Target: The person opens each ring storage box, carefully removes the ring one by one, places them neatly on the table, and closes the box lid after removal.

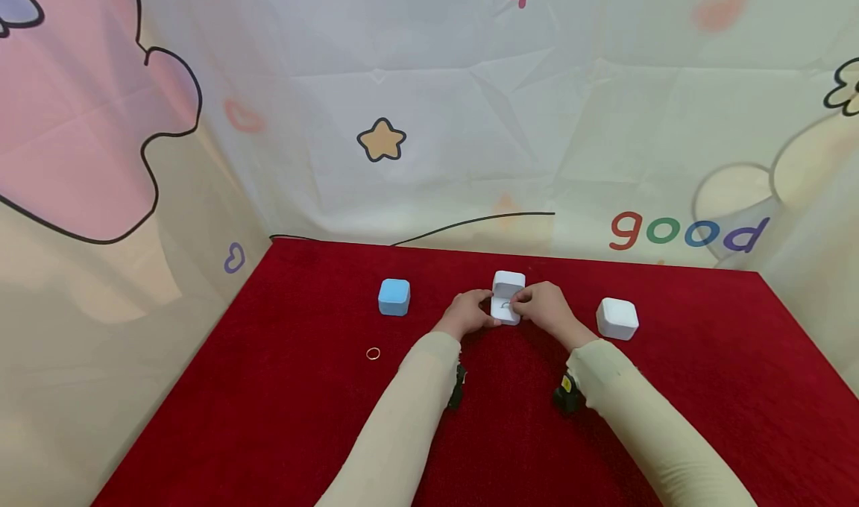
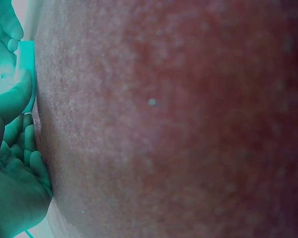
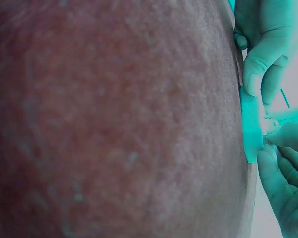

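Note:
A small white ring box (image 1: 499, 318) lies with its lid raised on the red cloth. My left hand (image 1: 464, 312) grips it from the left side, thumb at the front edge; the left wrist view shows that thumb along the box wall (image 2: 27, 57). A ring (image 1: 505, 306) shows inside the box. From the right, my right hand (image 1: 545, 307) pinches the ring with thumb and index finger, partly covering it. In the right wrist view the fingertips meet at the ring (image 3: 271, 124), just over the box (image 3: 252, 126).
A closed light-blue box (image 1: 394, 297) stands to the left, and a closed white box (image 1: 617, 318) to the right beyond my right forearm. A gold-coloured ring (image 1: 373, 353) lies on the red cloth (image 1: 282, 388) left of my left sleeve. A printed curtain (image 1: 456, 171) hangs behind.

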The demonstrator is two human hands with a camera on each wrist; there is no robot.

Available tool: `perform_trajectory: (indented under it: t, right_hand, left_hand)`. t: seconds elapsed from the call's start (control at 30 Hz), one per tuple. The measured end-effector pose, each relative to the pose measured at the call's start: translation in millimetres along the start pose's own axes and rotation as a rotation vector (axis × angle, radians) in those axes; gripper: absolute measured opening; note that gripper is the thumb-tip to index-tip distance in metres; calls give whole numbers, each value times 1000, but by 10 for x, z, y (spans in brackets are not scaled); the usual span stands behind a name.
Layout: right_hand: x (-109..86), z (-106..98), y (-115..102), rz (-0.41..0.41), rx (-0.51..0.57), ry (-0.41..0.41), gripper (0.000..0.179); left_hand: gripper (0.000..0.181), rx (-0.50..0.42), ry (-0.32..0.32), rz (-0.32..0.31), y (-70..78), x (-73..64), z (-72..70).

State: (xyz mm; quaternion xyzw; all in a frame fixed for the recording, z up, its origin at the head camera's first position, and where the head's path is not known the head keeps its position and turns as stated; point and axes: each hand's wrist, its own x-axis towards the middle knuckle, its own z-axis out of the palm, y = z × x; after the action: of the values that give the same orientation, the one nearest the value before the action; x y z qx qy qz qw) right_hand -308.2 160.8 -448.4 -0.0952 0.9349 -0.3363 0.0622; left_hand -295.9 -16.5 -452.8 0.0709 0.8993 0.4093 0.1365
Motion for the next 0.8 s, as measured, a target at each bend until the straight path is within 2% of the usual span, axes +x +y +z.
perform_trajectory:
  t: [0.67,0.8]
  right_hand:
    - [9,-27,8,1,7,-15,21]
    - [2,-41,1,2,24,-24,21]
  left_hand:
    - [59,0,1,-7,19,-15,-6]
    - [60,-7,-6,-9,-5,24,-5]
